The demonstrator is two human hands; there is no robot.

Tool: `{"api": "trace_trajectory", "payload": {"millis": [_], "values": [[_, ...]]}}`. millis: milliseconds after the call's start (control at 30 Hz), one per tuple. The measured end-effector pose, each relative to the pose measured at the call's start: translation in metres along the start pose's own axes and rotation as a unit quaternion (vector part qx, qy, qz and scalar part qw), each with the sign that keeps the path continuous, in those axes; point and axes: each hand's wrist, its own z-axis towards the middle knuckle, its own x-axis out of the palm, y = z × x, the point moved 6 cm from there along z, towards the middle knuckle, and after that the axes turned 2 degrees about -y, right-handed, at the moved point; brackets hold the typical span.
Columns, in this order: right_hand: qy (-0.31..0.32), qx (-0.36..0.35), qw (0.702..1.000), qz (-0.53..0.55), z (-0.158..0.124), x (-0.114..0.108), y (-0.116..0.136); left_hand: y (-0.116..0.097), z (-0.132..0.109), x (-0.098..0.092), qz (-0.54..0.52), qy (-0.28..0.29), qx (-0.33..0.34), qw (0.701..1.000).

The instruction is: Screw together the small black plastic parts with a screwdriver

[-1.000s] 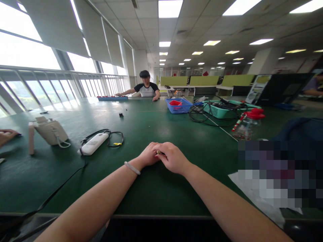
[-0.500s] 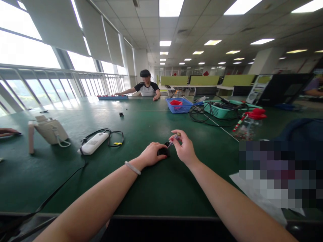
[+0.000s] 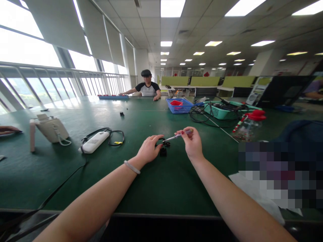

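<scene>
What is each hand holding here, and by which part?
Right hand pinches a thin screwdriver by its handle end. Left hand holds a small black part at its fingertips.

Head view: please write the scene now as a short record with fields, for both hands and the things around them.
left hand: fingers pinch a small black part just above the table
right hand: holds a thin screwdriver, tip pointing left at the part
second black part: lies on the green table under the hands
left of hands: white device with a black cable; beige case
right side: clear jar with a red lid
far end: blue basket; a seated person
</scene>
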Motion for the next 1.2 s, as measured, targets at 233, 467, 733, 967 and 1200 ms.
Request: {"api": "trace_trajectory", "payload": {"millis": [233, 467, 733, 967, 1200], "values": [[-0.048, 0.012, 0.994, -0.101, 0.009, -0.022, -0.024, 0.028, -0.003, 0.018, 0.122, 0.09, -0.107, 0.983], [-0.04, -0.014, 0.992, -0.121, 0.005, -0.019, -0.02, 0.021, -0.006, 0.017, 0.133, 0.094, -0.122, 0.979], [0.001, -0.018, 0.991, -0.134, 0.0, -0.009, -0.026, 0.005, -0.007, 0.028, 0.05, 0.078, -0.086, 0.992], [-0.021, 0.016, 0.999, -0.031, 0.004, -0.011, -0.025, -0.016, -0.012, 0.035, 0.032, 0.122, 0.016, 0.992], [-0.061, 0.038, 0.997, 0.011, 0.008, -0.024, -0.031, -0.024, -0.014, 0.034, 0.018, 0.117, 0.009, 0.993]]}}
